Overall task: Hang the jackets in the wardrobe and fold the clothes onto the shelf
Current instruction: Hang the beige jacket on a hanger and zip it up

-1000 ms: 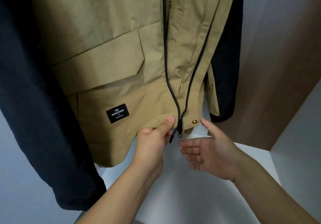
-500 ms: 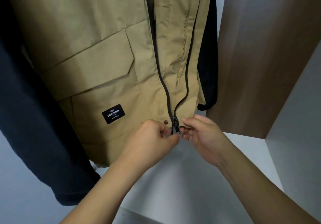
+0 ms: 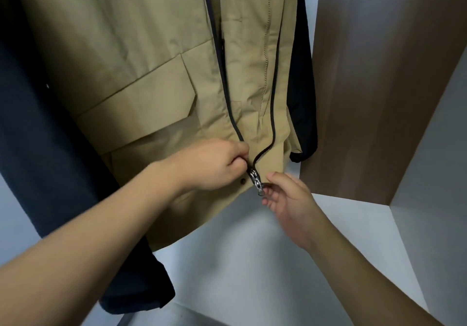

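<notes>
- Jacket [image 3: 141,73] in tan already hangs in the wardrobe [image 3: 379,85], at 12 o'clock from your hands.
- Your left hand [image 3: 214,165] pinches the hem; your right hand [image 3: 285,196] pinches the zipper slider [image 3: 256,180].
- Zipping, I judge, is left.

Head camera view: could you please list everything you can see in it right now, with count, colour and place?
jacket: one, tan, hanging at centre, front open
zip slider: one, metal, at the jacket's bottom hem
snap button: one, dark, on the hem just left of the slider
dark garment: one, navy, hanging left of the jacket
second dark garment: one, black, hanging behind the jacket's right edge
wardrobe panel: one, brown wood, on the right
wardrobe floor: one, white, below the clothes
left hand: one, gripping the hem by the zip
right hand: one, pinching the slider's pull
</notes>
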